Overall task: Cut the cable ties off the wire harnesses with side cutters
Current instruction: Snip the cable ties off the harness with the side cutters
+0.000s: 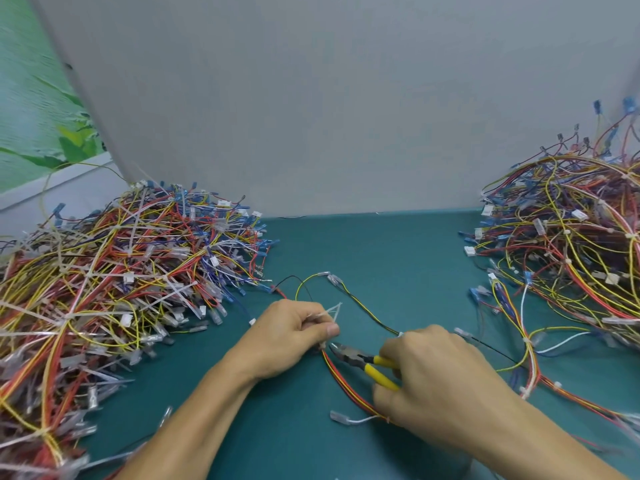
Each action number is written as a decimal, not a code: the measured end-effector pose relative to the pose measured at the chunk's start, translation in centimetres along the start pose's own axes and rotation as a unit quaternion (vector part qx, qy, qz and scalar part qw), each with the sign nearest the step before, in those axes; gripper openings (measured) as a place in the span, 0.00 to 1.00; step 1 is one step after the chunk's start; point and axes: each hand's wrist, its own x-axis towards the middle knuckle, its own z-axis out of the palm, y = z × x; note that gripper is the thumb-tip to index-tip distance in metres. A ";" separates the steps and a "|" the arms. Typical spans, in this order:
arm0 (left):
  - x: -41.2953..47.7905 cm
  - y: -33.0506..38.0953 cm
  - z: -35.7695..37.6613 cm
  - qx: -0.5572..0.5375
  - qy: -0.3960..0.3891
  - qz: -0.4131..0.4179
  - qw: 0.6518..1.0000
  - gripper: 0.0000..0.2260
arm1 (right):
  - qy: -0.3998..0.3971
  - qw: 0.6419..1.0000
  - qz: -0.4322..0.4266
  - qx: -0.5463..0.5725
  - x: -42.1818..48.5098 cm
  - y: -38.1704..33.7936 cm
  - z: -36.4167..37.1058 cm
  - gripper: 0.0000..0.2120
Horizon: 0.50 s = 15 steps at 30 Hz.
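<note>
- The wire harness (341, 379), with red, yellow and black strands, lies mid-mat between the hands.
- The left hand (294, 336) pinches it, and pale cable tie tails (331, 311) stick up above its fingers.
- The right hand (433, 379) clenches the yellow-handled side cutters (349, 353), their tips just beside the left thumb.
- A left pile (121, 271) and a right pile (571, 244) flank a bare strip of green mat (381, 251) that runs back to the grey wall (311, 116).

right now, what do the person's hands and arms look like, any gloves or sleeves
Two bare hands, no gloves: the left hand and right hand show no rings, watch or wristband. The forearms are uncovered too, with no sleeve in view up to the frame's lower edge.
</note>
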 end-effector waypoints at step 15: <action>0.2 -0.4 0.0 -0.084 0.007 -0.032 0.996 0.09 | 0.013 0.999 0.035 0.010 0.5 -1.3 1.3 0.17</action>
